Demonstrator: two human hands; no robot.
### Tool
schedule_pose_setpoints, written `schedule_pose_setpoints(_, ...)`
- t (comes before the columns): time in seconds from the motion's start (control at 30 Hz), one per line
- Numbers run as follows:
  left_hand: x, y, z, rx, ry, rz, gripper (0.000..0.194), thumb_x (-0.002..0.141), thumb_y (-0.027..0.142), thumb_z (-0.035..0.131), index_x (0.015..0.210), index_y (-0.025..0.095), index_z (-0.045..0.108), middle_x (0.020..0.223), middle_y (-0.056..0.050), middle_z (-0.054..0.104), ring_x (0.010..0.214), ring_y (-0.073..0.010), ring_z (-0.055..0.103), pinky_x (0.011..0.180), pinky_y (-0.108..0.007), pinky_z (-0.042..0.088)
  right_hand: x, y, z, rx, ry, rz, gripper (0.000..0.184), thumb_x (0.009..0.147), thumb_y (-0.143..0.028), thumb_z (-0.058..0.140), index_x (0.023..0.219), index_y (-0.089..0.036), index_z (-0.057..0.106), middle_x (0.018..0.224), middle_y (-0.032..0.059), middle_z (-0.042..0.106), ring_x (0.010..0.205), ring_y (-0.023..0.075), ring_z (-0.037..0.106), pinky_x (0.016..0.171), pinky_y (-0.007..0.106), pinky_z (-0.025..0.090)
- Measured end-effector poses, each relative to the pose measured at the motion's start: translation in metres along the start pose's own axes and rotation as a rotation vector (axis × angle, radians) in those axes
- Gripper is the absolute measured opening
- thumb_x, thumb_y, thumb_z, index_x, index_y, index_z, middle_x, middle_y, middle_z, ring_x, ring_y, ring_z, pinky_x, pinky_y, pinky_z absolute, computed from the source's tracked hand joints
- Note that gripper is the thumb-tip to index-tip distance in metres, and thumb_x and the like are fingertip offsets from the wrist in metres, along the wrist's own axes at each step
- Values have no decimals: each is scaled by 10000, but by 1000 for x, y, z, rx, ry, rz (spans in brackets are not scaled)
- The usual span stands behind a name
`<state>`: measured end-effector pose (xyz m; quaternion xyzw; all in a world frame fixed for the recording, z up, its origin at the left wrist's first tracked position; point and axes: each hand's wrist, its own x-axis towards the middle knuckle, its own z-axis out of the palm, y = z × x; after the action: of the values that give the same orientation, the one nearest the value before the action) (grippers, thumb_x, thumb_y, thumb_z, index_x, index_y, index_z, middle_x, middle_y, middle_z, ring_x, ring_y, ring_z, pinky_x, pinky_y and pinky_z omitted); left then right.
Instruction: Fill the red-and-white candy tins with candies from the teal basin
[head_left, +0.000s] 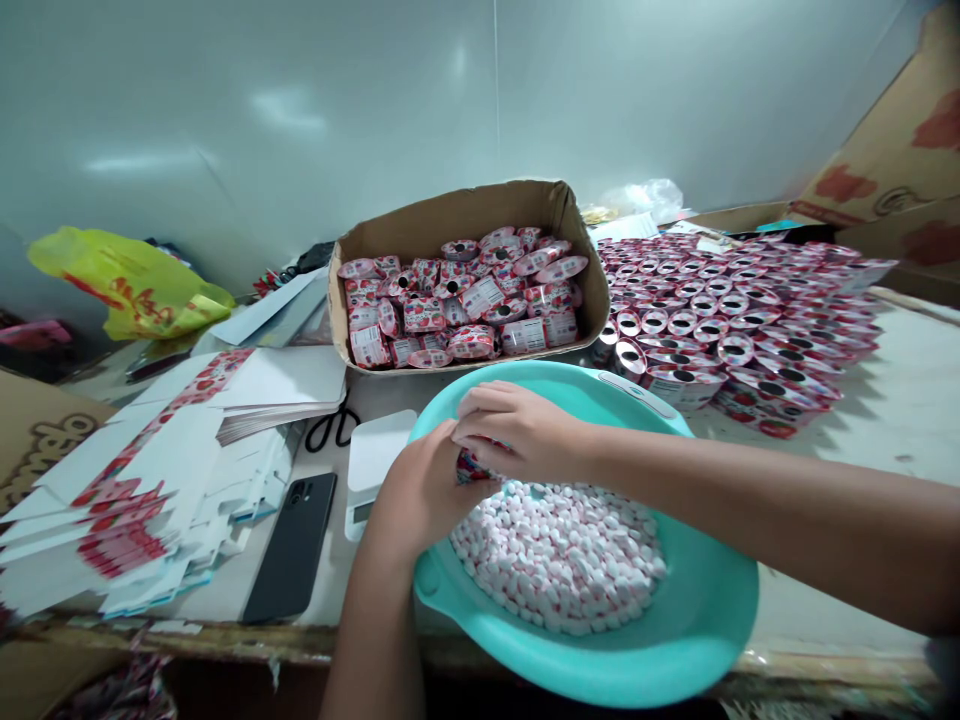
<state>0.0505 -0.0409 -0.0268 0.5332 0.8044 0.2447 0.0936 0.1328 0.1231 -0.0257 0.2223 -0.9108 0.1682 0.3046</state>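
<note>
A turquoise basin (pixel 712 640) stands at the table's front edge, with a heap of small white and pinkish candies (pixel 562 560) in it. Over the basin's left side, my left hand (pixel 420 490) is wrapped round a small printed candy box (pixel 471 466), red and dark in colour. My right hand (pixel 517 430) closes over the same box from above, its fingers meeting the left hand. Most of the box is hidden between the hands. Just behind the basin, a cardboard carton (pixel 337 300) holds many strawberry-printed boxes (pixel 472 340).
Rows of upright boxes with open tops (pixel 720 310) crowd the right side. At left lie flat white and red cardboard blanks (pixel 150 480), a black phone (pixel 292 545), a white scale (pixel 379 450) and black scissors (pixel 334 428). A yellow plastic bag (pixel 127 280) sits behind them.
</note>
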Motion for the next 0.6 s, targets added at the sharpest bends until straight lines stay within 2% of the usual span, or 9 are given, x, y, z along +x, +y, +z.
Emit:
schedule_pose_setpoints(0.23, -1, 1, -1, -17, -2, -17, 376, 793, 307, 731, 1148, 251, 619, 1107, -39, 684, 990, -258, 642, 782, -344, 479, 0, 0, 0, 30, 18, -27, 245, 999, -218, 422, 948, -203, 662, 965, 83, 662, 907, 187, 594, 863, 353, 504)
schedule_pose_setpoints(0.4, -2, 1, -1, -17, 14, -32, 409, 784, 325, 736, 1166, 261, 606, 1115, -40, 688, 984, -270, 648, 768, -340, 475, -1, 1, 2, 39, 72, 29, 221, 975, -230, 455, 919, -211, 667, 947, 81, 650, 884, 190, 590, 826, 355, 520)
schedule_pose_setpoints(0.5, -3, 1, -2, -33, 30, -28, 431, 774, 357, 747, 1171, 269, 602, 1107, -40, 692, 983, -276, 651, 762, -334, 476, -1, 5, 2, 63, 144, 105, 188, 957, -219, 485, 907, -197, 665, 929, 76, 637, 871, 180, 587, 802, 342, 521)
schedule_pose_setpoints(0.6, -3, 3, -4, -53, 23, -23, 354, 793, 417, 730, 1096, 271, 619, 1043, -26, 698, 941, -263, 655, 723, -322, 464, 0, 15, 3, 58, 159, 262, 168, 931, -180, 507, 838, -180, 647, 913, 66, 636, 864, 165, 593, 781, 310, 513)
